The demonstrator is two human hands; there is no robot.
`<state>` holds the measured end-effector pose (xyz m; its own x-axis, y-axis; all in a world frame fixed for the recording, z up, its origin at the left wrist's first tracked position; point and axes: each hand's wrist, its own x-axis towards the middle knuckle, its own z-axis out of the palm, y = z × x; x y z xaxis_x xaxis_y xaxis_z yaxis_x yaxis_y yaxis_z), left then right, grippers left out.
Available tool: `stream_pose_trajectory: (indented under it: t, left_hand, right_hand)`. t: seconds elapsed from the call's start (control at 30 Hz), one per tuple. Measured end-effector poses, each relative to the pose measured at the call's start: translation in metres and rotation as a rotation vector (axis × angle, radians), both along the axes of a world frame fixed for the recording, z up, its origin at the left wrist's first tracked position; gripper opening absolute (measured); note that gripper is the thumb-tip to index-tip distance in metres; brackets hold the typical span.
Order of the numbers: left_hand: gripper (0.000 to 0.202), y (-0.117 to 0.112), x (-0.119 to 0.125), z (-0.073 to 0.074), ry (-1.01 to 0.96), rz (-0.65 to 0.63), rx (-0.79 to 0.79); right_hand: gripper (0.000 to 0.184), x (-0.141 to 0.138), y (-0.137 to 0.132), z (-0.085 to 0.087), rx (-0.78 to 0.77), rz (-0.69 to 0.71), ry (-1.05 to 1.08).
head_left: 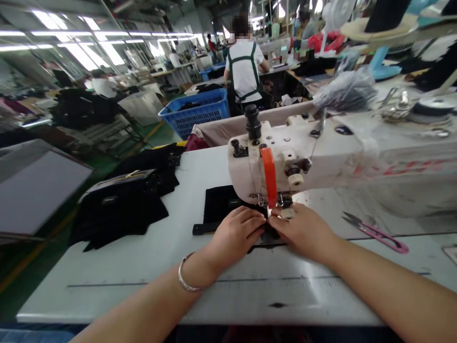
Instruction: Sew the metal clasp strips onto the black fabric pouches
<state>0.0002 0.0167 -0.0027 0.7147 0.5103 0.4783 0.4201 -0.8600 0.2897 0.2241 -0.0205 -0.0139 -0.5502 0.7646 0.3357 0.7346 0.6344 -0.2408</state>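
Observation:
Both my hands rest on a piece of black fabric (pixel 219 202) lying under the head of a white sewing machine (pixel 271 162). My left hand (pixel 235 233), with a silver bracelet on the wrist, has its fingers curled and pressed down on the cloth just left of the needle. My right hand (pixel 303 231) presses the cloth from the right, fingertips close to the presser foot below the orange guard (pixel 269 176). The fingertips of both hands meet at the needle area.
A pile of black fabric pieces (pixel 124 205) lies on the table's left. Pink thread snips (pixel 378 232) lie to the right of the machine. A blue basket (pixel 198 112) stands beyond the table, and a person in a white shirt stands farther back.

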Motion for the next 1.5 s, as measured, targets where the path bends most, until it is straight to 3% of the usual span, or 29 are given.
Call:
stream_pose_trajectory:
  t: [0.2,0.4,0.6,0.73,0.9,1.07,1.3,1.5]
  left_hand:
    - [0.011,-0.004,-0.001,0.001,-0.006,-0.043,-0.021]
    - [0.007,-0.001,0.002,-0.002,-0.02,-0.033,-0.058]
    - [0.007,-0.002,0.004,-0.001,0.007,-0.013,-0.002]
    - [0.009,-0.004,0.006,0.0,0.006,-0.018,0.029]
    - [0.013,-0.004,0.006,-0.002,-0.03,0.013,-0.046]
    - [0.015,-0.002,0.002,-0.001,-0.011,-0.042,-0.1]
    - [0.009,-0.001,0.002,0.0,-0.035,-0.06,-0.124]
    - [0.013,-0.002,0.005,0.0,-0.016,-0.028,-0.052]
  right_hand:
    - [0.011,0.009,-0.008,0.002,0.001,-0.026,0.201]
    - [0.009,0.006,-0.008,-0.005,-0.066,-0.13,0.251]
    - [0.019,0.005,-0.008,-0.009,-0.147,-0.175,0.205]
    - [0.015,0.005,-0.009,-0.005,-0.154,-0.14,0.206]
    - [0.015,0.003,-0.01,0.001,-0.134,-0.115,0.195]
    - [0.015,0.007,-0.01,0.001,-0.209,-0.063,0.195]
    - [0.013,0.001,-0.007,0.006,-0.24,-0.216,0.162]
    - [0.014,0.0,-0.008,0.017,-0.117,-0.155,0.136]
